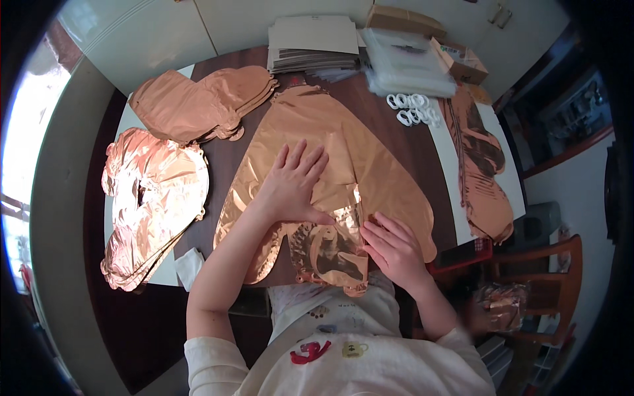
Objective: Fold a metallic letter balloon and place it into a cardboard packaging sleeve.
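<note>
Copper-coloured foil pieces surround you at a dark brown table point(413, 142), one large, roughly triangular copper foil sheet point(360, 165) spread at its centre. Clockwise from that sheet: one stack of pale grey cardboard sheets point(314, 43) at 12 o'clock; one pile of clear plastic bags point(406, 63), one open brown cardboard box point(462, 63) and a cluster of at least six white plastic rings point(413, 109) towards 1 and 2; further foil point(479, 165) at 3; one red basket point(465, 254) and one wooden chair point(571, 284) at 4; one crumpled white cloth or paper point(189, 266) at 8; two more foil stacks, one glossy point(155, 185) at 9, one duller point(198, 102) at 10. Your left forearm hides the sheet's lower-left part. Your left hand point(296, 185) lies flat, fingers spread towards 12 to 1, gripping nothing. Your right hand point(396, 249) points its extended fingers towards 10, touching the foil; whether they pinch it cannot be told.
</note>
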A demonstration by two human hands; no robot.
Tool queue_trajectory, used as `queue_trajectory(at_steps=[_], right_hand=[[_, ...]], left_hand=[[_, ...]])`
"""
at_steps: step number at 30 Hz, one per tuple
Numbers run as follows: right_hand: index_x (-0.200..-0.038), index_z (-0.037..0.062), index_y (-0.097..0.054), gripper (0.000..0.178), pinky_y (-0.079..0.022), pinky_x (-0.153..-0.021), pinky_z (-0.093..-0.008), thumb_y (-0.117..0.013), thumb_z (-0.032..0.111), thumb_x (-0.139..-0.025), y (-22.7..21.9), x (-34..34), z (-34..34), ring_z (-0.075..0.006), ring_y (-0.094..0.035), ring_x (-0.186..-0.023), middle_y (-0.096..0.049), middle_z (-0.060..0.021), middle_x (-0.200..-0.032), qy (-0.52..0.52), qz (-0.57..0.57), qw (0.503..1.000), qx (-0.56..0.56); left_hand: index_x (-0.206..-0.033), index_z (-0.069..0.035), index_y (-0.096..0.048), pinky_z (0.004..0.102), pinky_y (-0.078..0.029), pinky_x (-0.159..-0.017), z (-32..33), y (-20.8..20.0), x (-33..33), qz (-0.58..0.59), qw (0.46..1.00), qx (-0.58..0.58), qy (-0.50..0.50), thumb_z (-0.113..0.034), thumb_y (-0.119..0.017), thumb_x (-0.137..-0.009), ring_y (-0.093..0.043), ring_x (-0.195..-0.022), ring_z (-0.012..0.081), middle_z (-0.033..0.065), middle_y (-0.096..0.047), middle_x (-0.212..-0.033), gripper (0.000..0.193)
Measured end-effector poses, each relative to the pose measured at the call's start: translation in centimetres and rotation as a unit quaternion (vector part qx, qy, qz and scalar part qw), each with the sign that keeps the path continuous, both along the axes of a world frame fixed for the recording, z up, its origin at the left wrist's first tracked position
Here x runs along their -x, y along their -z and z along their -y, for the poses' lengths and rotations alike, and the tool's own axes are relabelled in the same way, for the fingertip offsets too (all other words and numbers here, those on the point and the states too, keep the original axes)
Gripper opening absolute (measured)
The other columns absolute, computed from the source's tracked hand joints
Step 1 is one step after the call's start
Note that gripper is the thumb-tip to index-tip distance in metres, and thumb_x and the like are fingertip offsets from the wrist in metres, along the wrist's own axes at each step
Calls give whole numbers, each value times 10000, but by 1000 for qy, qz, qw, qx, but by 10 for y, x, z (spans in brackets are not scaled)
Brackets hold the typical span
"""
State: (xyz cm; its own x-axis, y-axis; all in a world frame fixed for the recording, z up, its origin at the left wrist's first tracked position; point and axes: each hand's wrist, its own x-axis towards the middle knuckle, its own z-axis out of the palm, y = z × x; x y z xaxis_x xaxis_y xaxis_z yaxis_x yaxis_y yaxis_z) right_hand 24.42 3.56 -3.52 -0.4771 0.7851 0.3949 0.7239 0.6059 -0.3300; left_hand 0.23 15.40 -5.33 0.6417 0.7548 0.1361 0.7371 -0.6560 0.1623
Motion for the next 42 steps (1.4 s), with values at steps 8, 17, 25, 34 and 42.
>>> queue_trajectory(at_steps=[8,17,25,34,42], right_hand=[[-1059,39,-660,383,-413,-967,-390,-740,204,-723,8,-5,-6,-247,-545,-1149,-640,-67,-1144,-21,37,999,-3],[-1078,39,-645,470,-387,-984,-404,-733,304,-701,-1,-7,-17,-249,-510,-1186,-621,-50,-1183,-32,77,996,43],[-1213,53,-576,734,-312,-1058,-480,-725,483,-636,-12,-8,-35,-281,-446,-1246,-574,-44,-1264,-61,168,980,89],[-1288,71,-517,886,-242,-1090,-541,-684,605,-601,-17,-7,-40,-311,-344,-1331,-513,-63,-1334,-54,238,966,90],[-1222,152,-590,527,-299,-1059,-513,-640,435,-780,-6,-26,-5,-269,-409,-1289,-529,11,-1319,-103,216,970,50]], left_hand=[[-1399,-10,-346,528,-156,-1123,0,2,-1,2,1000,0,0,-815,-607,-517,-221,-1381,389,141,-333,-1464,1223],[-1394,-8,-352,521,-161,-1123,1,0,-1,-1,1000,0,-2,-806,-609,-526,-228,-1379,387,144,-340,-1458,1208],[-1399,-8,-344,522,-161,-1122,0,0,-2,-5,1000,-5,0,-809,-609,-525,-229,-1378,389,147,-341,-1459,1215],[-1405,-11,-336,523,-161,-1121,0,1,-2,-9,1000,-6,0,-820,-586,-534,-225,-1379,389,146,-337,-1461,1215],[-1412,-16,-321,520,-161,-1122,2,0,-2,-17,1000,0,0,-819,-586,-539,-219,-1381,387,143,-326,-1467,1215]])
